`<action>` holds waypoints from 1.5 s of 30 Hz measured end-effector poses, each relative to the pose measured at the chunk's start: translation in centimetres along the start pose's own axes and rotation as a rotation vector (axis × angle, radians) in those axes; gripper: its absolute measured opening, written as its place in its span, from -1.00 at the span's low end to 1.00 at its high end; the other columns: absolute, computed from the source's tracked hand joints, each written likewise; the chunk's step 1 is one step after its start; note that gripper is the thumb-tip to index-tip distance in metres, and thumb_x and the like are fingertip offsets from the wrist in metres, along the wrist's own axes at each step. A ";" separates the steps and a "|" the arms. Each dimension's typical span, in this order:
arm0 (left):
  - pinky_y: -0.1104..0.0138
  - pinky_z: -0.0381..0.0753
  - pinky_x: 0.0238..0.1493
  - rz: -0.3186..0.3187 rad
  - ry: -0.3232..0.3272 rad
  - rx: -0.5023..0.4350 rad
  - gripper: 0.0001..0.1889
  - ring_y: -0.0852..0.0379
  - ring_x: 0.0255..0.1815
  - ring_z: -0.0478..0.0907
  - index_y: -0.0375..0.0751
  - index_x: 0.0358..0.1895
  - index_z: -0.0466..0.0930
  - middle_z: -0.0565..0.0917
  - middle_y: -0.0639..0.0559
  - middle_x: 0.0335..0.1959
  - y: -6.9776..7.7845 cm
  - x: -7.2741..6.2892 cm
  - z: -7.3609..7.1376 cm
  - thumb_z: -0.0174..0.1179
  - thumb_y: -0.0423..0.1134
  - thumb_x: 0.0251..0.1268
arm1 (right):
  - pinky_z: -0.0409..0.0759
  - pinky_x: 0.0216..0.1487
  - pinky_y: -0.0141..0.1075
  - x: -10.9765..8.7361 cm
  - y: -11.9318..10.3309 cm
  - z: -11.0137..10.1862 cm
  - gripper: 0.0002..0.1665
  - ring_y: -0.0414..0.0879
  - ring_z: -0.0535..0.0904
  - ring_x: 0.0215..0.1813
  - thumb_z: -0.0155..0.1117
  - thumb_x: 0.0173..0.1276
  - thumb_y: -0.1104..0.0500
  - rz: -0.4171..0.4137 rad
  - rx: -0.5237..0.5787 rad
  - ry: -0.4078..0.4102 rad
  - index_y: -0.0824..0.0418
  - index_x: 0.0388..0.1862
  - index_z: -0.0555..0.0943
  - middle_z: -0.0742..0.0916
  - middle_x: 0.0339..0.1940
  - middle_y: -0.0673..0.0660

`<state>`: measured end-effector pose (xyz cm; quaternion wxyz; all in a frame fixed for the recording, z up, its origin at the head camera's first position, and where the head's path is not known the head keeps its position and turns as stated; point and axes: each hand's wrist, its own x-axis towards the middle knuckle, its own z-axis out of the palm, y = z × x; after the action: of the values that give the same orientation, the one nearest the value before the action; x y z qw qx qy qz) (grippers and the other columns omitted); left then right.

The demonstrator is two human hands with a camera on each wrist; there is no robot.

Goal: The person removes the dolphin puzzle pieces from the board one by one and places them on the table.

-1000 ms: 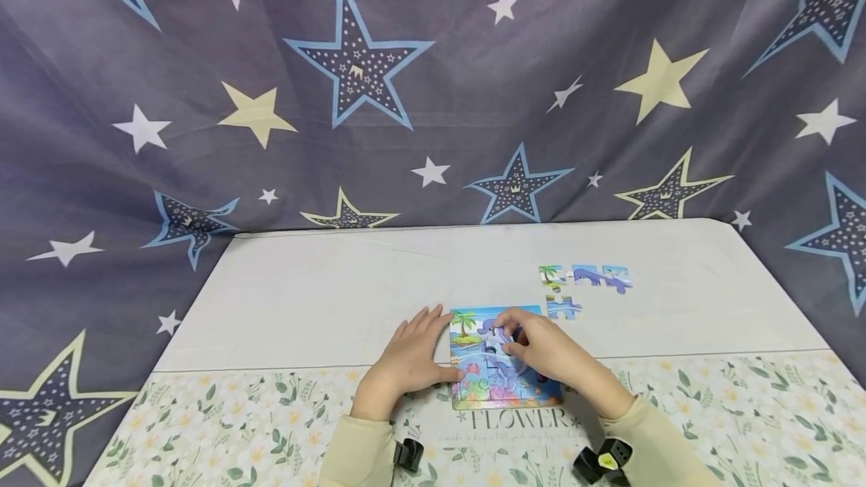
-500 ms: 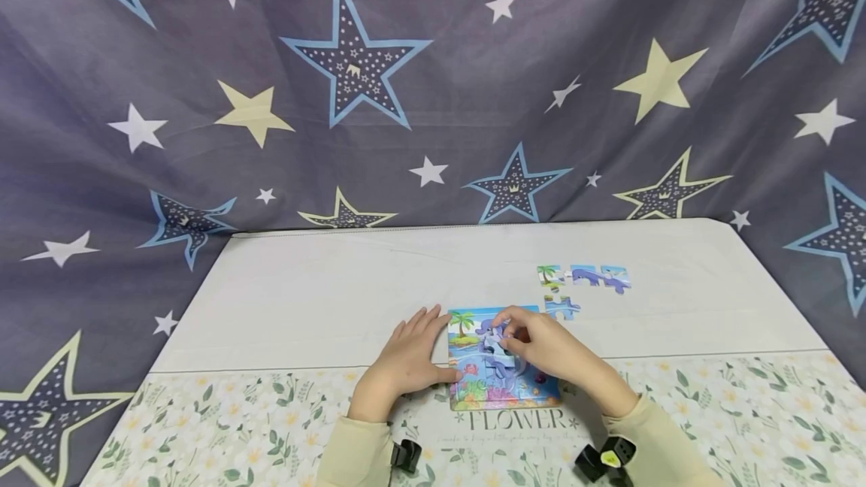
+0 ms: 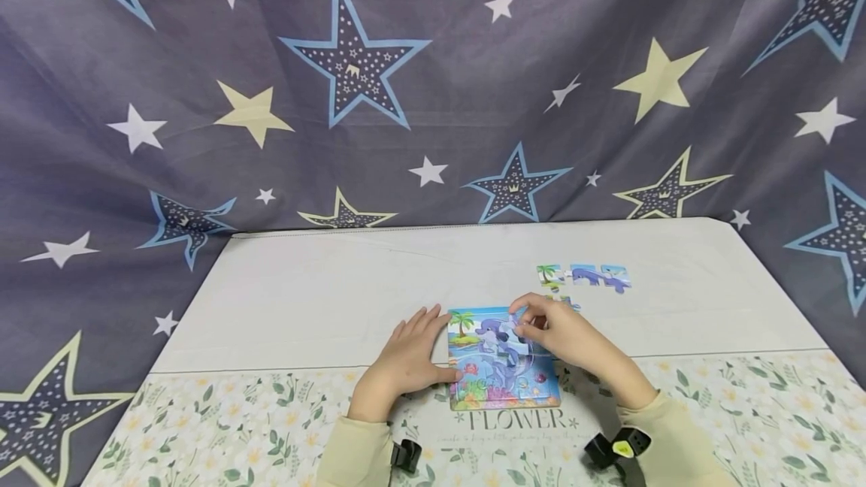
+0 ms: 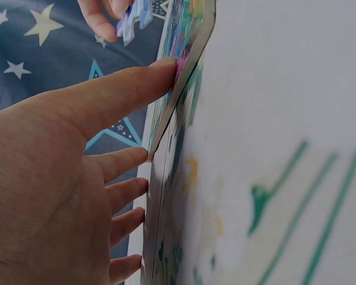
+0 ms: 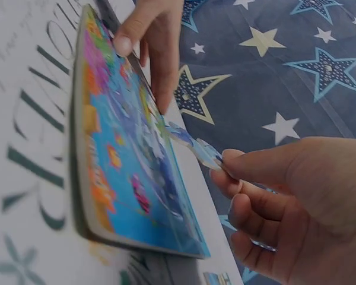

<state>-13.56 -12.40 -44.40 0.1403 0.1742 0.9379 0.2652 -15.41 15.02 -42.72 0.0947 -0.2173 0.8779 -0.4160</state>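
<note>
A dolphin jigsaw puzzle board (image 3: 473, 382) with a palm tree and sea floor lies in front of me. My left hand (image 3: 406, 359) rests beside its left edge, fingers spread, and in the left wrist view the thumb (image 4: 136, 86) touches the board's rim. My right hand (image 3: 561, 329) pinches a blue and purple jigsaw piece (image 5: 199, 151) between thumb and fingers. That piece is held tilted over the upper right part of the board, and the left wrist view shows its interlocking edge (image 4: 136, 21).
Behind the board to the right lie a palm tree piece (image 3: 549, 274) and joined dolphin pieces (image 3: 585, 276). Another loose piece (image 3: 567, 301) is partly hidden by the right hand. The white and floral table cover (image 3: 325, 291) reaches a star-patterned curtain (image 3: 419, 96).
My right hand has shifted to the right with the jigsaw piece, uncovering more of the board's middle and covering part of one loose piece. The left hand has stayed in place.
</note>
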 end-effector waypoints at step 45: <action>-0.13 -0.17 0.53 0.008 0.000 0.011 -0.06 -0.16 0.59 -0.10 -0.14 0.53 0.18 0.07 -0.12 0.59 -0.2 0.1 0.1 0.40 0.09 0.13 | 0.51 -0.44 -0.36 -1.5 5.6 -5.9 -0.68 -0.01 0.60 -0.37 0.28 0.40 0.30 0.018 -0.051 0.220 0.31 0.11 0.61 0.72 -0.38 0.08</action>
<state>-13.59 -12.43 -44.61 0.1382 0.1788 0.9386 0.2608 -17.82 22.92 -43.36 -0.0041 -0.1651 0.8952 -0.4139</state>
